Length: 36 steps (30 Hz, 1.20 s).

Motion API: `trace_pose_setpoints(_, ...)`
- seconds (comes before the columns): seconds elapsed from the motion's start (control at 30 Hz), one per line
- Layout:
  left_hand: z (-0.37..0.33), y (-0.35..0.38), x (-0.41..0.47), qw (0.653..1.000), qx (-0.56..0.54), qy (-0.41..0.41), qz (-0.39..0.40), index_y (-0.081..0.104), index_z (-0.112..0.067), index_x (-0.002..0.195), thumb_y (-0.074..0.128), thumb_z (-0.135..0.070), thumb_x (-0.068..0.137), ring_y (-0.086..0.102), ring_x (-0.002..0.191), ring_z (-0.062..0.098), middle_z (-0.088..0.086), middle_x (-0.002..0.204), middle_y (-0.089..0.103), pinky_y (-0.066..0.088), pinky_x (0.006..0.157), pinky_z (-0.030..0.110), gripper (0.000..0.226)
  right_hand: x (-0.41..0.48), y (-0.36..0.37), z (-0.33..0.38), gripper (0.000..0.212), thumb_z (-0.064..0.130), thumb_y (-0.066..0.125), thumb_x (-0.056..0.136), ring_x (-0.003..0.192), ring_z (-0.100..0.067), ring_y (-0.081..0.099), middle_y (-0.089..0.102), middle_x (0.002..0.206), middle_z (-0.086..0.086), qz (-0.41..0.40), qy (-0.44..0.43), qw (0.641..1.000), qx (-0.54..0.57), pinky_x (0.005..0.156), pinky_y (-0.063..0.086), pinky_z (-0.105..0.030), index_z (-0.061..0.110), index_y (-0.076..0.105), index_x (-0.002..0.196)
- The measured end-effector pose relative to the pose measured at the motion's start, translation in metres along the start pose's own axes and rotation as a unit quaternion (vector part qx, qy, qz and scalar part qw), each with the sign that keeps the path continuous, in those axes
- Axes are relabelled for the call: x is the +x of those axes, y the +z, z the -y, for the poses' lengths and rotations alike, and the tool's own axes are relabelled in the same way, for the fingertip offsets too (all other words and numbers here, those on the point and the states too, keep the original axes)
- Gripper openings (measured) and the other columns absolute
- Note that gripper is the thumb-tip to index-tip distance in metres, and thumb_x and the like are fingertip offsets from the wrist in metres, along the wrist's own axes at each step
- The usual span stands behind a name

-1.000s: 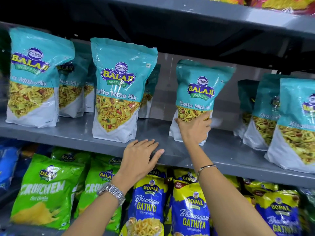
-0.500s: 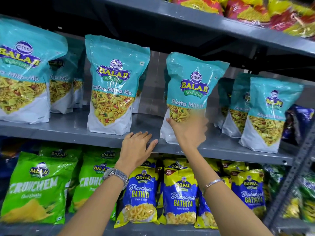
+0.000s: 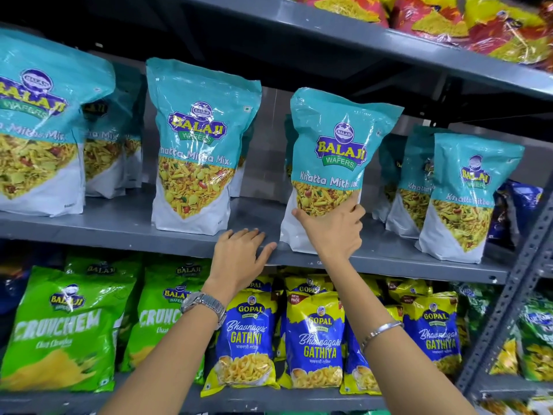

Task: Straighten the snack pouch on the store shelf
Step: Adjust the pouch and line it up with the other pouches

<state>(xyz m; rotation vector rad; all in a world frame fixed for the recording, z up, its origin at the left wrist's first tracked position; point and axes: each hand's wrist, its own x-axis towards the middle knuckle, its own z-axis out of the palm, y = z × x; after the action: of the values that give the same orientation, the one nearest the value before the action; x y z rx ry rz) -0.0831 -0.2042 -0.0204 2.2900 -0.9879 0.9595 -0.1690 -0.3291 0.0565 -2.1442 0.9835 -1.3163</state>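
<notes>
Since the earlier frame, the teal snack pouch (image 3: 335, 163) has been tilted up and shifted left toward the shelf's front edge, gripped low on its glossy plastic front by the half-curled right hand (image 3: 332, 232). The left hand (image 3: 239, 259) is laid open and flat, fingers spread, on the grey metal shelf (image 3: 119, 226). Three more teal pouches are fronted along this shelf; one (image 3: 197, 151) stands just left of the held one.
</notes>
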Motion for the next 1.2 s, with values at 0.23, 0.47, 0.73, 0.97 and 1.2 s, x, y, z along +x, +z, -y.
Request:
trace_pose_setpoints(0.23, 0.0, 0.001, -0.001, 1.0, 0.002, 0.001, -0.02, 0.065, -0.012, 0.108, 0.046, -0.043, 0.091, 0.061, 0.108, 0.025, 0.01, 0.114, 0.069, 0.043, 0.093, 0.041, 0.041, 0.005, -0.005, -0.007, 0.117, 0.061, 0.078, 0.059, 0.12, -0.037, 0.048, 0.04, 0.134, -0.015, 0.021, -0.027, 0.999, -0.012, 0.087, 0.047, -0.046, 0.01, 0.017, 0.145)
trace_pose_setpoints(0.47, 0.0, 0.001, -0.002, 1.0, 0.02, 0.003, -0.013, 0.063, -0.013, 0.112, 0.046, -0.044, 0.092, 0.058, 0.112, 0.023, 0.008, 0.118, 0.067, 0.04, 0.096, 0.041, 0.041, 0.011, 0.0, -0.008, 0.115, 0.062, 0.078, 0.059, 0.119, -0.037, 0.049, 0.041, 0.133, -0.015, 0.027, -0.04, 0.999, -0.007, 0.086, 0.048, -0.047, 0.009, 0.02, 0.143)
trace_pose_setpoints(0.73, -0.002, 0.002, -0.001, 1.0, 0.023, 0.0, -0.011, 0.063, -0.014, 0.112, 0.046, -0.044, 0.091, 0.058, 0.113, 0.022, 0.007, 0.119, 0.067, 0.04, 0.096, 0.04, 0.04, 0.017, 0.009, -0.009, 0.116, 0.062, 0.078, 0.059, 0.118, -0.037, 0.049, 0.041, 0.133, -0.015, 0.03, -0.044, 0.999, -0.004, 0.086, 0.048, -0.047, 0.008, 0.02, 0.143)
trace_pose_setpoints(0.97, -0.002, 0.002, -0.001, 1.0, 0.027, -0.005, -0.011, 0.063, -0.015, 0.112, 0.046, -0.044, 0.091, 0.058, 0.113, 0.021, 0.006, 0.118, 0.067, 0.04, 0.095, 0.039, 0.04, 0.021, 0.015, -0.01, 0.117, 0.063, 0.077, 0.059, 0.119, -0.036, 0.049, 0.041, 0.133, -0.015, 0.03, -0.043, 0.999, -0.002, 0.085, 0.049, -0.047, 0.008, 0.019, 0.144)
trace_pose_setpoints(1.2, -0.002, 0.001, -0.001, 1.0, 0.026, -0.004, -0.007, 0.063, -0.015, 0.112, 0.046, -0.044, 0.092, 0.058, 0.113, 0.022, 0.007, 0.119, 0.066, 0.039, 0.096, 0.039, 0.04, 0.021, 0.016, -0.011, 0.117, 0.064, 0.077, 0.059, 0.118, -0.036, 0.049, 0.042, 0.132, -0.015, 0.026, -0.046, 0.999, -0.005, 0.084, 0.049, -0.047, 0.008, 0.019, 0.144)
